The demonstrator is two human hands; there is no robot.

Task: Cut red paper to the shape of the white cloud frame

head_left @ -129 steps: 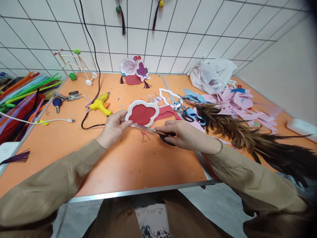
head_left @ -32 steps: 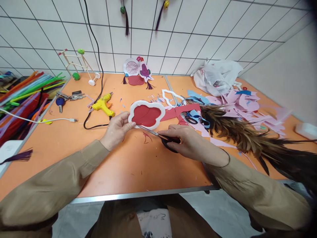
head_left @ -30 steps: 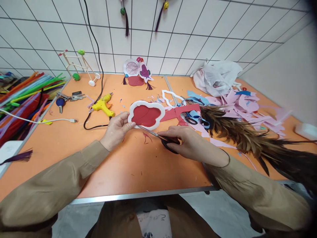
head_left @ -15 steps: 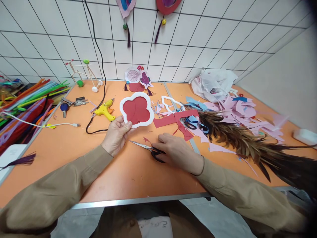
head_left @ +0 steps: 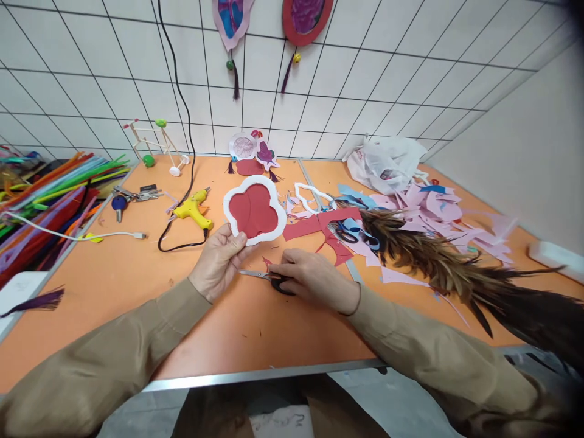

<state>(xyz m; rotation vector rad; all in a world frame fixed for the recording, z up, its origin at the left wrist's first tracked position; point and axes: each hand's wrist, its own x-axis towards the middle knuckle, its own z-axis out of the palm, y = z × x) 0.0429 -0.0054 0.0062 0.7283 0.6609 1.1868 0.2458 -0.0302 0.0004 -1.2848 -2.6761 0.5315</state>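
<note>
My left hand (head_left: 219, 258) pinches the lower left edge of a flower-shaped piece with a raised white foam-like rim (head_left: 279, 226) and a red paper centre (head_left: 253, 210). The piece is tilted up off the table, its face towards me. On the table to the right, my right hand (head_left: 312, 277) lies with curled fingers over the black handles of a pair of scissors (head_left: 258, 275). Their blades point left towards my left hand. Small red paper slivers (head_left: 267, 263) lie just beyond the blades.
A yellow glue gun (head_left: 196, 208) with a black cord lies left, near keys (head_left: 119, 205) and a white cable (head_left: 114, 235). Rightward are red paper offcuts (head_left: 303, 228), a white outline frame (head_left: 310, 198), pink scraps (head_left: 438, 204), brown feathers (head_left: 424, 249) and a white plastic bag (head_left: 385, 161).
My right hand has shifted slightly left, its fingers further over the scissors' handles, and the blades look more closed. The flower-shaped piece stays in my left hand. The camera view has tilted up a little.
</note>
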